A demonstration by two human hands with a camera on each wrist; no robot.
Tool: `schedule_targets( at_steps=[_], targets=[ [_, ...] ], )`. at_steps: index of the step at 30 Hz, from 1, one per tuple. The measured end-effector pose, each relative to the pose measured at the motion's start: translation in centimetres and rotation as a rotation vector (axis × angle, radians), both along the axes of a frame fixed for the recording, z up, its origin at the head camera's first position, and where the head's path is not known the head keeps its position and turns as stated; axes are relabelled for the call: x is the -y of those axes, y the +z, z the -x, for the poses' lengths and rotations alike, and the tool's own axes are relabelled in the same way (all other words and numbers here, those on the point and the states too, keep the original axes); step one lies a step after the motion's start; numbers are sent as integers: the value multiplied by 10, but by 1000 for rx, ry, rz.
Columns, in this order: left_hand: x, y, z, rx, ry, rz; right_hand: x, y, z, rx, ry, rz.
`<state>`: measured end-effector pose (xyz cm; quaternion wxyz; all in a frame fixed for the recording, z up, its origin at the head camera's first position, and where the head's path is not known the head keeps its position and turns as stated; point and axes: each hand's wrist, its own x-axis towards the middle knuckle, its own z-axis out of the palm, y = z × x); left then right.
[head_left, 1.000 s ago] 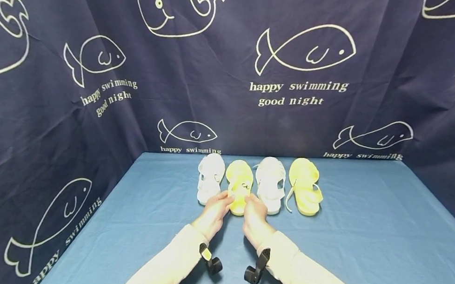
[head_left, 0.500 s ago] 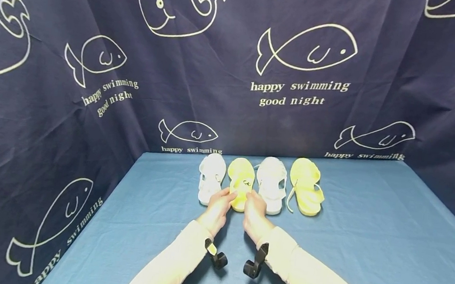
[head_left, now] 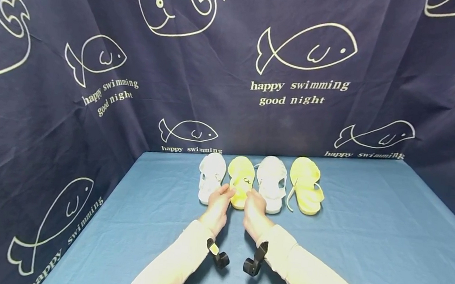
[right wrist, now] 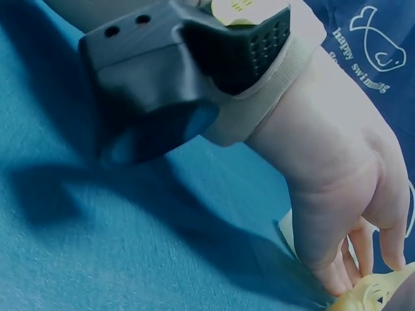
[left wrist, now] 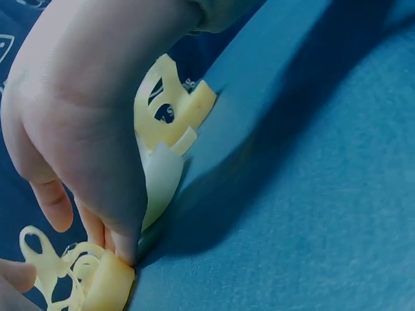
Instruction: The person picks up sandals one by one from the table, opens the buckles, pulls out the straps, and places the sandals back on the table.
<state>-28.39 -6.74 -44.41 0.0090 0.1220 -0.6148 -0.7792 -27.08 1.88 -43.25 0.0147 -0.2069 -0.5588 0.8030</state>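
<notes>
Both your hands are on the near end of the second sandal in the row.

Your left hand (head_left: 219,200) and right hand (head_left: 255,205) flank the heel of the yellow sandal (head_left: 241,181), fingertips curled onto its edges; it looks like a light two-sided pinch, though the wrist views are too close to be sure. The sandal lies flat on the blue table (head_left: 369,233), between two white sandals (head_left: 211,175) (head_left: 271,182), with another yellow sandal (head_left: 306,185) at the right end.
</notes>
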Motion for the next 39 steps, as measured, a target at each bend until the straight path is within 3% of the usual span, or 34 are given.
schedule_targets(
  at_steps=[10, 16, 24, 39],
  targets=[
    [4, 14, -7, -131, 103, 42, 0, 9, -4, -13, 47, -16],
    [9, 17, -10, -137, 83, 25, 1, 13, -8, -36, 55, -32],
    [12, 23, -14, -171, 37, 1, 9, 25, -14, -167, 87, -132],
    [28, 37, -19, -165, 16, 38, 24, 36, -21, -295, 91, -143]
  ],
)
